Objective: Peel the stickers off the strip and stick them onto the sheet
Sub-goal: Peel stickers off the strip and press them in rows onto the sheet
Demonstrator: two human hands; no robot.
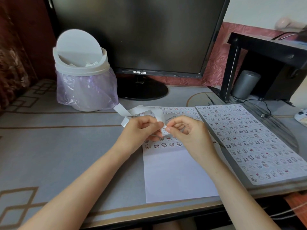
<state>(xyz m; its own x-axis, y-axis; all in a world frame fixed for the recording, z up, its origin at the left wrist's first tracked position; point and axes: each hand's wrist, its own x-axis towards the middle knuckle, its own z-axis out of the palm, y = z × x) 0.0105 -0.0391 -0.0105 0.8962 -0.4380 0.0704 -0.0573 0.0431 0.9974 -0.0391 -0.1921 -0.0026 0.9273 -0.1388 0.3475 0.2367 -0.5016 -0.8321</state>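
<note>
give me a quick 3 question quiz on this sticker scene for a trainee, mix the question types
1. True or false: the lower part of the sheet is bare.
2. As the person sees it, where does the bin stand relative to the monitor? A to its left, B to its right, C behind it.
3. Fill in: the left hand and right hand both pinch the white ____.
Key: 1 true; 2 A; 3 strip.
</note>
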